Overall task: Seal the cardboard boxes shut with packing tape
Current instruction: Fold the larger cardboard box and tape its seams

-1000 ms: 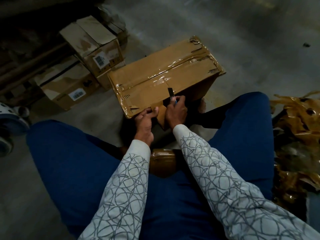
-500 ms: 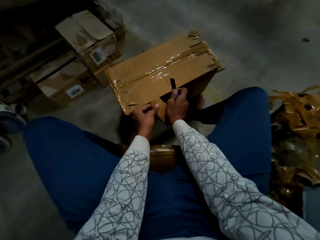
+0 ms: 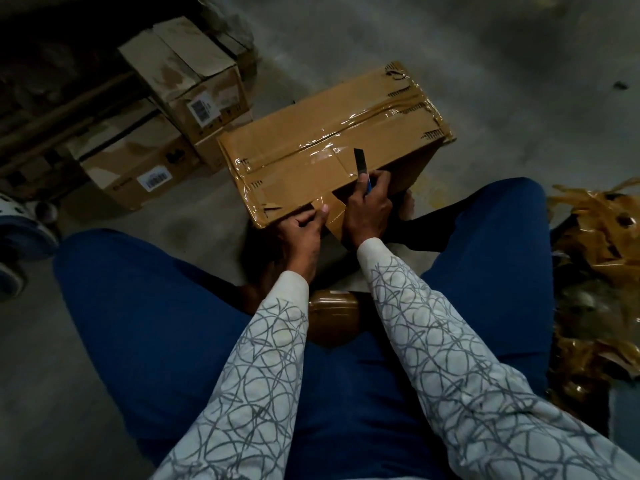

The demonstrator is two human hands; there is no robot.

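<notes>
The cardboard box (image 3: 311,147) sits on the floor (image 3: 467,46) between my knees, its top seam glossy with tape; I judge it stiff, and light enough to swivel by its corners; the tape strip (image 3: 335,213) over its near edge looks thin and clingy, best kept taut; my left hand (image 3: 304,227) pinches it; my right hand (image 3: 369,211) clenches the cutter (image 3: 360,161), blade up; the tape roll (image 3: 334,315) lies by my lap.

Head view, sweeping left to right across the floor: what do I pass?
Stacked labelled boxes → taped box → heap of crumpled tape.
</notes>
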